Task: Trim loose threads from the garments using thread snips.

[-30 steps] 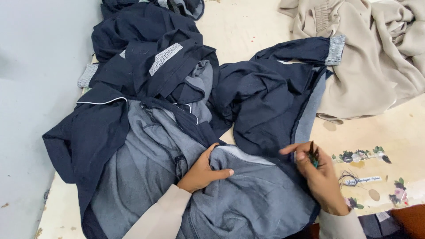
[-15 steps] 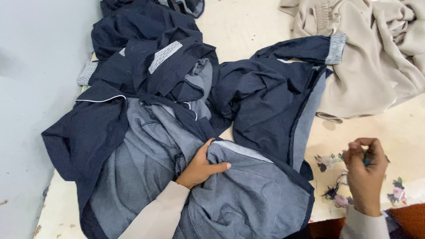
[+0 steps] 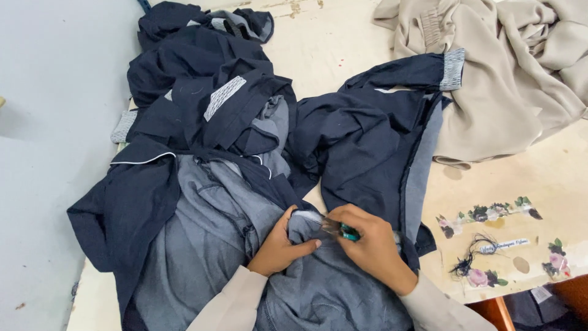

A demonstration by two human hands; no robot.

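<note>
Left hand (image 3: pixel 283 245) pinches grey jacket lining (image 3: pixel 306 222) fold; right hand (image 3: pixel 373 242) fisted around teal-handled thread snips (image 3: pixel 340 230), near desk's front edge.

Your left hand (image 3: pixel 283 245) pinches a fold of the navy jacket (image 3: pixel 245 202), turned grey side up, on the surface (image 3: pixel 343 43). Your right hand (image 3: pixel 373 245) touches the same fold, holding small teal-handled snips (image 3: pixel 340 230) against the cloth. A beige garment (image 3: pixel 508 73) lies heaped at the upper right. A tangle of dark thread (image 3: pixel 468 260) sits near the floral stickers (image 3: pixel 487 213).
</note>
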